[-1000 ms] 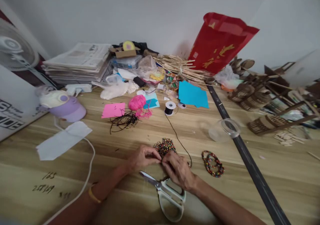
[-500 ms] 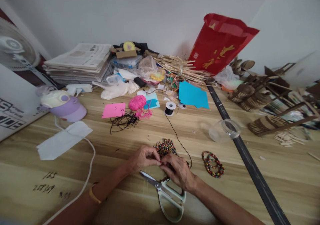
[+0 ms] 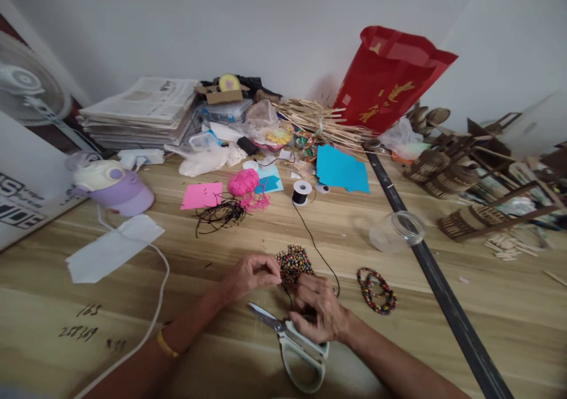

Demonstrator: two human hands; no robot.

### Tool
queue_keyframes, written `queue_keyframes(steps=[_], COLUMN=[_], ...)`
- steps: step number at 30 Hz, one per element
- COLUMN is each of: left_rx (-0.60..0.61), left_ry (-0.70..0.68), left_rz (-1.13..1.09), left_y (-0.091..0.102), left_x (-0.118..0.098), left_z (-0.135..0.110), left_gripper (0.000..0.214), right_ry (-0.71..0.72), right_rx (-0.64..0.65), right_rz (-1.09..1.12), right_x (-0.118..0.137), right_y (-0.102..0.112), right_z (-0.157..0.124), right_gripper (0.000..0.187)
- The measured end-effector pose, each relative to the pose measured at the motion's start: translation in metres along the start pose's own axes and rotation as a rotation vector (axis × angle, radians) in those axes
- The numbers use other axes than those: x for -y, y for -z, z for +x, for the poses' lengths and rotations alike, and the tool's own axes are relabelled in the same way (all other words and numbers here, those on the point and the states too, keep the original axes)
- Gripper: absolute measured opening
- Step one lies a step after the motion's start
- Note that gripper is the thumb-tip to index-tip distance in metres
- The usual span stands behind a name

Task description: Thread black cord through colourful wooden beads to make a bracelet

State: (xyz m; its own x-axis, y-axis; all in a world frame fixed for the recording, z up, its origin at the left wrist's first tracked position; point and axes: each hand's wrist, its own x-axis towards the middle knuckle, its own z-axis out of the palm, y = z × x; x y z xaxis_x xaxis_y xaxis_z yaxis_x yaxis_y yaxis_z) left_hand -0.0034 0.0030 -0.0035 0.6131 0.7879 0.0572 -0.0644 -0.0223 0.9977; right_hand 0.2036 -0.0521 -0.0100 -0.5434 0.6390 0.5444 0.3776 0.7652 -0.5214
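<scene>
My left hand point(image 3: 250, 273) rests on the wooden table point(image 3: 186, 281), fingers pinched together at the edge of a pile of small colourful beads point(image 3: 293, 261). A thin black cord point(image 3: 315, 247) runs from a small spool point(image 3: 302, 191) down to my hands. My right hand point(image 3: 318, 308) is curled closed over the cord just below the bead pile. It lies partly over the white-handled scissors point(image 3: 297, 347), whose blades point left. What the right fingertips pinch is hidden. A finished beaded bracelet point(image 3: 376, 290) lies to the right.
A clear plastic jar point(image 3: 396, 231) lies on its side by a dark metal strip point(image 3: 436, 275). Further back are a red bag point(image 3: 390, 77), blue paper point(image 3: 341, 169), pink yarn point(image 3: 243, 182), a newspaper stack point(image 3: 139, 110) and a purple device point(image 3: 110, 186) with a white cable.
My right hand has drawn back toward me, away from the left hand, and now sits over the scissors' pivot. My left hand has stayed at the bead pile.
</scene>
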Motion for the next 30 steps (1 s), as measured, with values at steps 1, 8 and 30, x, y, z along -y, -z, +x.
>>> queue_keyframes(steps=[1,8,30], left_rx=[0.002,-0.005,-0.098], left_ry=[-0.011,-0.023,-0.107], left_rz=[-0.004,0.066,0.401], left_y=[0.000,-0.005,-0.008], left_x=[0.000,-0.004,-0.005], left_z=[0.000,-0.002,0.000], left_gripper=[0.028,0.026,0.013], right_ry=[-0.011,-0.237,-0.301], right_rx=[-0.004,-0.048,-0.099], right_rz=[-0.001,0.190,0.208], right_x=[0.000,-0.001,-0.005], right_y=[0.000,-0.002,-0.003], right_z=[-0.001,-0.001,0.005], right_gripper=[0.025,0.019,0.014])
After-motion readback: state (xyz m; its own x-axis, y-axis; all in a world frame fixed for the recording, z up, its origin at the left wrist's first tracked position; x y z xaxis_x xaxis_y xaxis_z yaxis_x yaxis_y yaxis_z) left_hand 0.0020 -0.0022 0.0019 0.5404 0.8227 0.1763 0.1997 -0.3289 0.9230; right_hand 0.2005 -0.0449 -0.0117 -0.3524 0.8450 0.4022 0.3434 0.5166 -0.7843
